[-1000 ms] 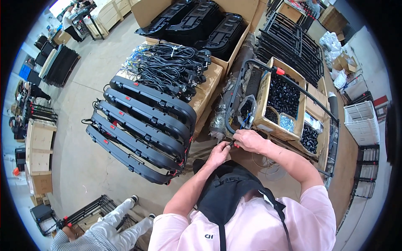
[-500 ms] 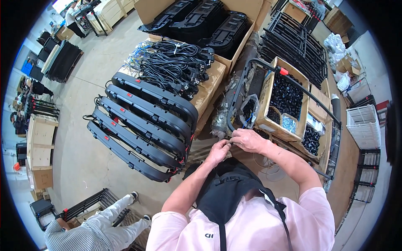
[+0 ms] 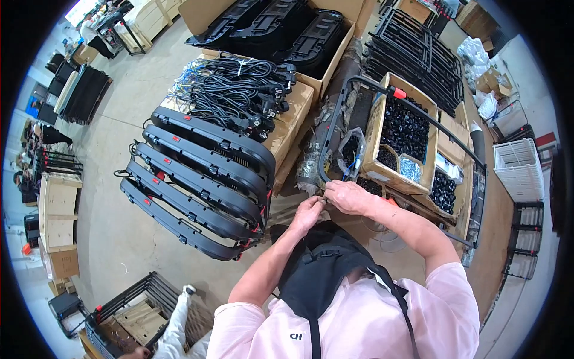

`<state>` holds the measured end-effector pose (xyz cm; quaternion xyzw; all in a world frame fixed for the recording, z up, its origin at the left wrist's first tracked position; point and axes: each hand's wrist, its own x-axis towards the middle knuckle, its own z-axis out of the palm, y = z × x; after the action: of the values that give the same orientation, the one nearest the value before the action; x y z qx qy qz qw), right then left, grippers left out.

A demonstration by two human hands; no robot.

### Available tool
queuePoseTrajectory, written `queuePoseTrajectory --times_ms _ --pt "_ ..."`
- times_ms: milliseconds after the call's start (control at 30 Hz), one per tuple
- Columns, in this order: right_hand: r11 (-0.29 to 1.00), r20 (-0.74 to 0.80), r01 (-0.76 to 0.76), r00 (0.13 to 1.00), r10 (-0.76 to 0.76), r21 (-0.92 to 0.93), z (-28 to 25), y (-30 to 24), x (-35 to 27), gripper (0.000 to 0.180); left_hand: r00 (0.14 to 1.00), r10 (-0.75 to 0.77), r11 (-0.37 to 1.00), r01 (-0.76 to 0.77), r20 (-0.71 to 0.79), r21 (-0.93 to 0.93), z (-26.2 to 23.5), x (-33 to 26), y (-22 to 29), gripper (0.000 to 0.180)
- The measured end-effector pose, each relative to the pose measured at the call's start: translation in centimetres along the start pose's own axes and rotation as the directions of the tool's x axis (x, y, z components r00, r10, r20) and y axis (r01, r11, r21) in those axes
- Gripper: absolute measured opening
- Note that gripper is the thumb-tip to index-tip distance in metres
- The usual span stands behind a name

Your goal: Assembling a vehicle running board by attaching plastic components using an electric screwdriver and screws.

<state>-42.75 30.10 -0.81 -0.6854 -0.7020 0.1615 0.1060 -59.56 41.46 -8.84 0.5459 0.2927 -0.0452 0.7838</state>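
Working at the centre of the frame, both hands meet on the near curved corner of a black bent metal tube frame [image 3: 327, 157] that lies across the cluttered brown table [image 3: 478, 251]. The left hand [image 3: 307, 213] comes up from below with its fingers [image 3: 317, 202] curled together against the tube, and the right hand [image 3: 348, 196] lies over the same spot from the right with its fingers [image 3: 330, 190] closed down on it; whether a small part sits pinched between them is too small to tell. That frame runs from this corner up toward the upper middle of the picture, past a red cap [image 3: 399, 93], and off to the right edge of the table. Just above the hands stand an open cardboard box of small black plastic parts [image 3: 406, 128] and a clear bag of dark pieces [image 3: 351, 149]. To the left, a row of long black moulded panels with red tabs [image 3: 203, 179] leans on edge, and a heap of black power cords [image 3: 239, 90] lies on a carton behind them. Doing this step well seems to call for one hand steadying the tube while the other works squarely at the corner, with both wrists kept close and low so that the tube does not roll.
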Motion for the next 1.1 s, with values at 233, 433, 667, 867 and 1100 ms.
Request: queuePoseTrajectory --times_ms 233,433,667,867,1100 --pt "0.988 -0.165 -0.079 0.981 0.100 0.129 2.1 -0.9 -1.2 0.012 0.998 0.015 0.981 -0.002 -0.063 0.194 -1.0 1.2 -1.4 0.026" --pt "0.623 0.036 -0.625 0.719 0.694 0.472 6.4 -4.3 -6.0 0.035 0.992 0.028 0.954 0.011 -0.126 0.300 -0.8 1.3 -1.7 0.028" --pt "0.300 0.272 -0.904 0.384 0.882 0.303 17.4 6.0 -1.9 0.051 0.992 -0.090 0.973 0.106 -0.087 0.206 0.1 0.8 -0.2 0.022" --pt "0.019 0.158 -0.916 0.090 0.983 0.402 21.2 10.4 -0.3 0.056 0.991 -0.055 0.980 0.030 0.124 0.196 0.7 1.3 -0.3 0.028" --pt "-0.340 0.581 -0.685 0.149 0.800 0.644 18.8 -0.3 -3.2 0.023 0.995 -0.084 0.996 0.082 0.057 0.048 0.9 0.8 -0.8 0.030"
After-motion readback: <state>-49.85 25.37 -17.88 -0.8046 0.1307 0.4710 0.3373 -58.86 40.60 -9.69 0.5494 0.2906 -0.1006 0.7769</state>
